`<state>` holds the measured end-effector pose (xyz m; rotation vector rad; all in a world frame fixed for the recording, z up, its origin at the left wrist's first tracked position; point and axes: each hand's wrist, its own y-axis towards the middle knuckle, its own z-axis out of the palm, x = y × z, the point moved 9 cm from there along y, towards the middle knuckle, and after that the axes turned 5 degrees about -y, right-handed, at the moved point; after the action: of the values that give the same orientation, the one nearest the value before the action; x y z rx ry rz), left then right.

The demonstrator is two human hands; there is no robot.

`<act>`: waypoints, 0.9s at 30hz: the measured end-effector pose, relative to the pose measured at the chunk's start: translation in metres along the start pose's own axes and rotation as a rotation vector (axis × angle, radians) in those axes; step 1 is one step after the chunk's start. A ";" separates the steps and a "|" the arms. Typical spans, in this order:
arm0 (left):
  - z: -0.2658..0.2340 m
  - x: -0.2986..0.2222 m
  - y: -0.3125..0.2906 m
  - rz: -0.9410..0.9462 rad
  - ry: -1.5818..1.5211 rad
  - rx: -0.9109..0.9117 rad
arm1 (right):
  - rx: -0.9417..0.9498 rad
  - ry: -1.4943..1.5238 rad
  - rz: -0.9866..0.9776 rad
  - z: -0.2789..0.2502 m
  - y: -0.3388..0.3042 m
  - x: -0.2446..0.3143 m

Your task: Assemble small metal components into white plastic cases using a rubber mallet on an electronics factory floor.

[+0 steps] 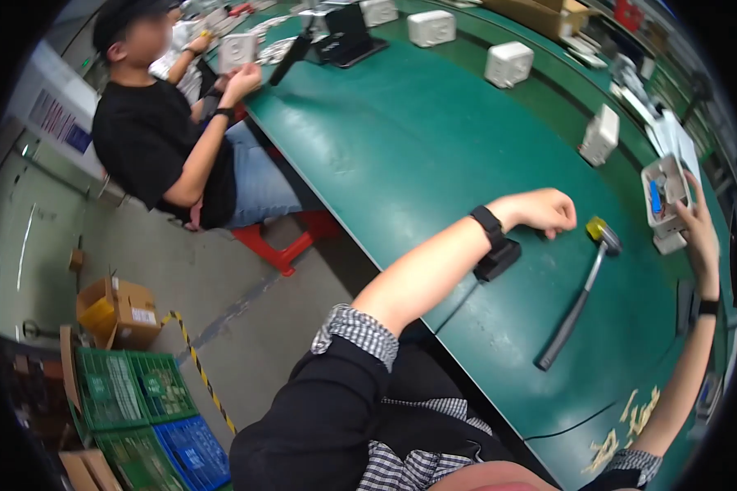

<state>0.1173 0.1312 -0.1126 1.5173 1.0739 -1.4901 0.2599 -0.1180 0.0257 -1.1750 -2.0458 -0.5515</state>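
Observation:
My left hand (547,212) is over the green table with its fingers curled in. Whatever they hold, if anything, is hidden. Just right of it lies a mallet (583,293) with a yellow tip, a metal head and a dark grip. At the far right, my right hand (701,233) grips the side of an open white plastic box (651,214). Inside the box are a blue piece (656,197) and small parts that I cannot make out. A black device (498,260) with a cable sits below my left wrist.
The green table (434,155) carries white boxes (509,64) in a spaced row along its far side. Pale strips (640,415) lie near my right forearm. A seated co-worker (160,139) handles a white box at the left. Green and blue crates (131,389) stand on the floor.

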 end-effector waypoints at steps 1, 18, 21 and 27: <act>0.009 -0.012 0.008 0.037 -0.011 0.027 | -0.086 -0.142 -0.204 -0.020 -0.058 0.041; 0.009 -0.013 0.034 0.069 0.204 -0.091 | -0.501 -0.297 -0.103 0.033 -0.372 0.023; 0.004 -0.009 0.031 0.044 0.147 -0.092 | -0.680 -0.523 0.359 0.008 -0.403 -0.052; 0.016 -0.041 0.010 0.111 0.248 -0.152 | -0.652 -0.686 0.495 0.014 -0.379 -0.100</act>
<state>0.1216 0.1100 -0.0727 1.6545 1.1959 -1.1398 -0.0393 -0.3543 -0.0651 -2.4485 -2.0149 -0.6392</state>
